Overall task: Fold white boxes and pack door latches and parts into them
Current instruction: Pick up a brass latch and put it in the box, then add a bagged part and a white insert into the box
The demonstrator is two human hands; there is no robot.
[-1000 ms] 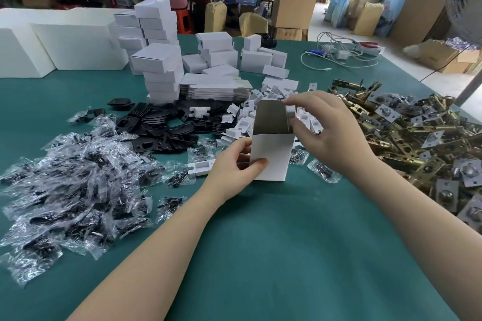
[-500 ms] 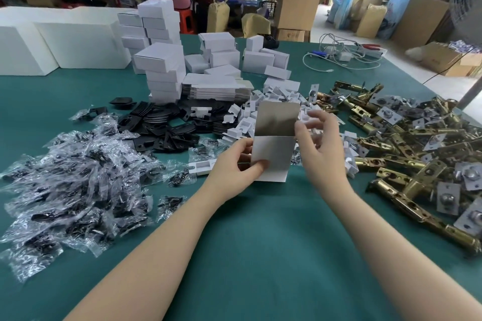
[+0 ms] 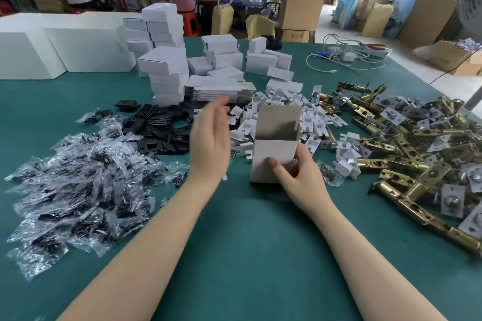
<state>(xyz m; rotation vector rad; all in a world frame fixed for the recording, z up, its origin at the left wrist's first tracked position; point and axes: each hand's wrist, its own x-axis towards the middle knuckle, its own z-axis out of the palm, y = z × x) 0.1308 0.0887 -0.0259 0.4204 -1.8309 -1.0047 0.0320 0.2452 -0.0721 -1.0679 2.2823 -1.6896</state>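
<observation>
A small white box [image 3: 273, 150] stands upright on the green table [image 3: 247, 242], top flap raised and its grey inside showing. My right hand [image 3: 294, 172] grips its lower right corner, thumb across the front face. My left hand [image 3: 210, 138] hovers open to the box's left, fingers apart, holding nothing, above the black plates [image 3: 161, 128]. Brass door latches [image 3: 407, 143] lie heaped on the right. Small white card inserts [image 3: 289, 112] are piled just behind the box. Clear bags of dark parts [image 3: 75, 182] cover the left.
Stacks of folded white boxes [image 3: 167, 70] and a pile of flat box blanks [image 3: 219, 91] stand behind the work area. Large white blocks [image 3: 52, 52] sit far left, cables [image 3: 347, 57] far right. People work at benches beyond the table.
My left hand let go of the box and moved left, opening. My right hand came down from the flap and took hold of the box's lower right side.
</observation>
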